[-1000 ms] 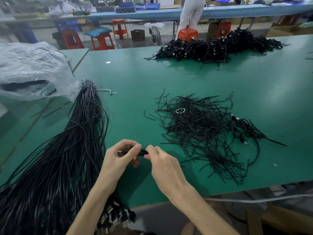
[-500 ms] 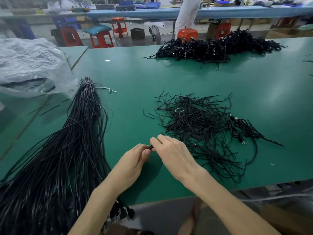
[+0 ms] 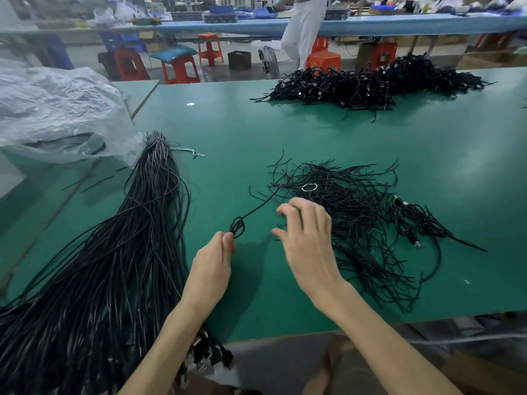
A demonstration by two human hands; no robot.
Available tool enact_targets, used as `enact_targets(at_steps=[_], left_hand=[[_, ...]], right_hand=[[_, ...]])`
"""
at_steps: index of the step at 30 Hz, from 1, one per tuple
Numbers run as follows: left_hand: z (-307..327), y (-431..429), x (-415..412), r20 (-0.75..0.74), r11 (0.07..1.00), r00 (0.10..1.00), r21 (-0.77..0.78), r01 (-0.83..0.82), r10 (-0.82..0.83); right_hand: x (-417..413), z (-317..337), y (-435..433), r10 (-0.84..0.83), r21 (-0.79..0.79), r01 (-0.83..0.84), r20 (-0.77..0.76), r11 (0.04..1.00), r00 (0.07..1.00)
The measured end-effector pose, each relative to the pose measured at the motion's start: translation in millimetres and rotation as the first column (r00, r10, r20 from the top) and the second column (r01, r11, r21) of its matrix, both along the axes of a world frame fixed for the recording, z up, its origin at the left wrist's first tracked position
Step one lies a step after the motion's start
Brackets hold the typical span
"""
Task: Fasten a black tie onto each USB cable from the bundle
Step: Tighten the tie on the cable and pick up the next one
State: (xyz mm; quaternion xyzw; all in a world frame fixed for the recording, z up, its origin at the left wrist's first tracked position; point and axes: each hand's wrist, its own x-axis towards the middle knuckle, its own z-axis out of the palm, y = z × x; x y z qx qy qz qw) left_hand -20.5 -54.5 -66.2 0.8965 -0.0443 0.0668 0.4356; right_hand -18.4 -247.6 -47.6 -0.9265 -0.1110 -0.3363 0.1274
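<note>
While a small coiled USB cable (image 3: 238, 228) is pinched between thumb and fingertips of the left hand (image 3: 209, 269) just above the green table (image 3: 285, 132), the right hand (image 3: 308, 240) is held over the near edge of the pile of black ties (image 3: 356, 206). Its fingers are loosely spread and nothing is gripped. The long cable bundle (image 3: 114, 252) is laid out at the left.

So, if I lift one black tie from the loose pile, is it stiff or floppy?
Probably half-stiff: the ties keep bent, kinked shapes instead of lying flat. They look thin, so likely very light. Because they lie tangled across each other, neighbours will probably drag along.
</note>
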Motion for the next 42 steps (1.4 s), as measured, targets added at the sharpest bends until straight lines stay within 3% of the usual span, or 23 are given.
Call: enact_targets(at_steps=[4,7,12,16,20,25,31,38,39,42], left_hand=[[-2.3,0.1,3.1,-0.021,0.997,0.998,-0.038,-0.065,0.064],[-4.0,0.9,4.4,-0.020,0.998,0.999,-0.054,-0.041,0.040],[-7.2,1.7,7.5,-0.016,0.999,1.000,-0.038,-0.023,0.022],[-8.0,1.1,9.1,-0.019,0.999,1.000,-0.036,-0.007,0.006],[-7.9,1.6,10.3,-0.009,0.999,1.000,-0.039,-0.007,0.007],[-8.3,2.8,10.4,-0.017,0.998,1.000,-0.070,0.001,-0.002],[-9.5,2.8,12.3,-0.021,0.998,1.000,-0.066,0.001,-0.003],[-9.1,1.9,13.1,-0.024,0.999,1.000,-0.045,0.009,-0.010],[-8.5,1.7,12.8,-0.021,0.999,1.000,-0.050,0.008,-0.009],[-6.3,1.3,12.5,-0.023,0.998,1.000,-0.068,-0.005,0.003]], right_hand=[[8.3,-1.7,-13.8,-0.180,0.030,0.203,-0.343,0.979,0.922],[14.8,-8.8,-17.9,-0.223,-0.021,0.241,-0.467,0.970,0.856],[20.1,-6.5,-18.4,-0.175,0.058,0.233,-0.494,0.971,0.852],[20.7,-3.4,-21.8,-0.095,0.258,0.258,-0.512,0.931,0.854],[18.5,-0.5,-21.0,-0.065,0.346,0.255,-0.478,0.903,0.876],[21.6,0.6,-18.5,0.071,0.579,0.273,-0.501,0.768,0.863],[17.3,5.3,-15.0,0.104,0.689,0.219,-0.394,0.691,0.913],[13.9,26.3,-3.9,0.294,0.904,0.084,-0.223,0.420,0.929],[13.3,28.5,-0.3,0.327,0.936,0.083,-0.202,0.343,0.923],[7.1,32.6,14.1,0.464,0.994,0.106,-0.092,-0.005,0.881]])
